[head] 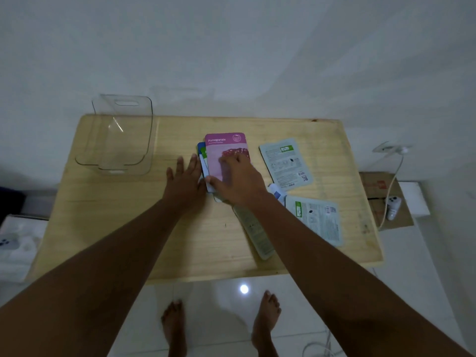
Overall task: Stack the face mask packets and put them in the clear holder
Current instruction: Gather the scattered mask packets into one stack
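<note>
A small stack of face mask packets lies mid-table, topped by a pink pomegranate packet (221, 150), with a blue and green packet (201, 149) peeking out at its left. My right hand (238, 181) lies flat on the pink packet, fingers spread. My left hand (184, 180) rests open on the table, its fingers against the stack's left edge. Three pale grey packets lie apart: one to the right (284, 163), one at the front right (318, 217), one partly under my right forearm (255, 233). The clear holder (121, 135) stands empty at the table's back left corner.
The wooden table (128, 228) stands against a white wall. A small white and blue tube (277, 191) lies beside my right wrist. Cardboard with a white device (392, 203) and a cable sits to the right. White items lie at the left. My bare feet stand on the tiled floor.
</note>
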